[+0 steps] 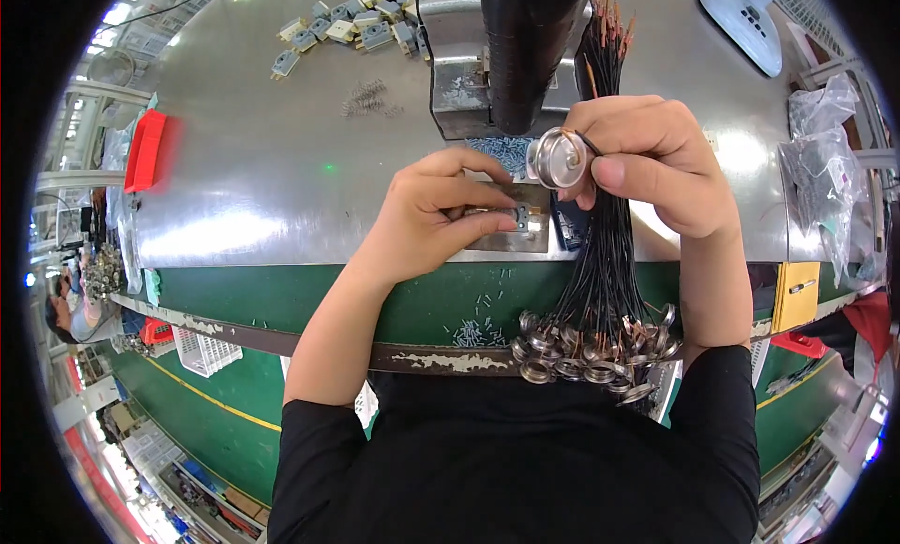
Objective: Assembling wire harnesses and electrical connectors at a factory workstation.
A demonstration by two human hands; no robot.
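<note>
At bench edge, head view. Right hand (656,164) raised over the metal table (262,169), fingers closed on one round metal disc (560,157), pinched between thumb and forefinger with its flat face turned toward the camera. Same hand also clasps a bundle of black wires (605,263) running through the fist. Judged: the bundle is kept in that hand so each disc can be brought up without untangling.

Wire ends, copper-coloured, stick up above the fist (609,29). Below the hand the wires hang over the table's front edge to a cluster of like discs (591,352), dangling near the person's torso.

Left hand (441,216) rests on the table, thumb and fingers drawn together on a small grey part (518,216) seated on a flat metal plate (511,230). Grip looks like steadying or positioning; whether the part is clamped or merely touched cannot be told.

Hands close together but not touching; disc sits just above and right of the plate.

Behind: a press-like fixture with a black column (525,47), and a patch of small screws (502,152) at its base. Far left of it, grey and cream connector blocks (352,24) and some springs (367,96). Red tray (145,150) at the table's left rim. Clear bags (820,160) at right.
</note>
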